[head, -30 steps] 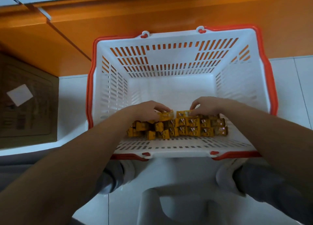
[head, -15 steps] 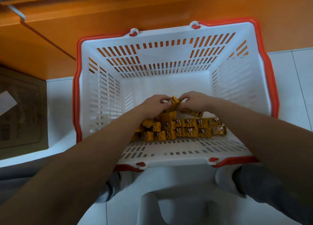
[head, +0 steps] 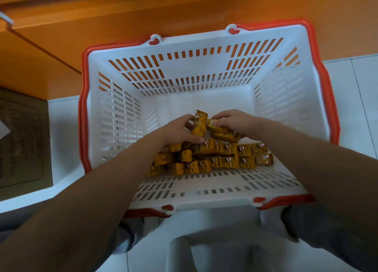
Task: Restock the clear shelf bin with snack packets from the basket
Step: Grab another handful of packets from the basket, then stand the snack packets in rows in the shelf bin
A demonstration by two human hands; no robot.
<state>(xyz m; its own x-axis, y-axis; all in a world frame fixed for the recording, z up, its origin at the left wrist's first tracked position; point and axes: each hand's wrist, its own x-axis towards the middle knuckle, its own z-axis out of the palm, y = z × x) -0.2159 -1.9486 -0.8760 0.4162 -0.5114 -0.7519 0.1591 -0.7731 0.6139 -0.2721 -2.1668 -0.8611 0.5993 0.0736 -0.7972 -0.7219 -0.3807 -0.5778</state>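
A white slotted basket (head: pixel 114 116) with a red rim stands on the floor in front of me. Several yellow snack packets (head: pixel 223 161) lie heaped against its near wall. My left hand (head: pixel 178 131) grips a few packets, one of them (head: pixel 199 124) standing up between thumb and fingers. My right hand (head: pixel 235 121) grips more packets (head: pixel 224 134) just beside it, lifted a little above the heap. Both hands meet over the middle of the basket floor. No clear shelf bin is in view.
An orange shelf base (head: pixel 143 15) runs behind the basket. A brown cardboard box (head: pixel 22 140) lies at the left on a white ledge. White floor tiles (head: pixel 358 99) flank the basket at right. My knees and a white stool (head: pixel 214 251) are below.
Both hands have come together from flat on the heap, gathered packets and raised them a little. The view has shifted so the basket sits lower and nearer.
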